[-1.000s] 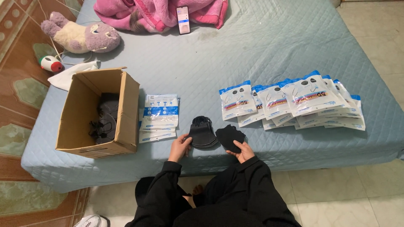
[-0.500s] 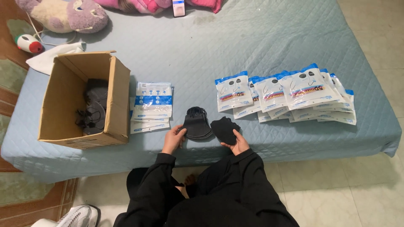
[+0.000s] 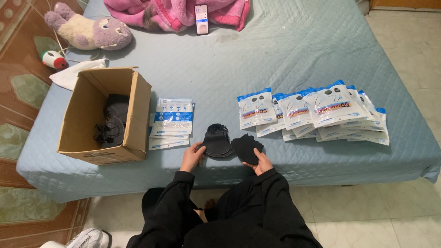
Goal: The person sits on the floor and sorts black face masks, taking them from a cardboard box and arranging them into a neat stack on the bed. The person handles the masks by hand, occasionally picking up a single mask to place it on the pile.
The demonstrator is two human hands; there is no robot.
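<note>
Kneeling at the quilted blue mattress [image 3: 294, 55], I pinch a stack of black fabric face masks [image 3: 217, 141] in my left hand [image 3: 192, 156], steadying it, while my right hand [image 3: 262, 161] closes on another black mask [image 3: 246, 148]; sealed white-and-blue pouches [image 3: 317, 112] lie fanned beyond the right hand, ready.

The person wears a black long-sleeved top, sleeves reaching both wrists, and black trousers.
</note>
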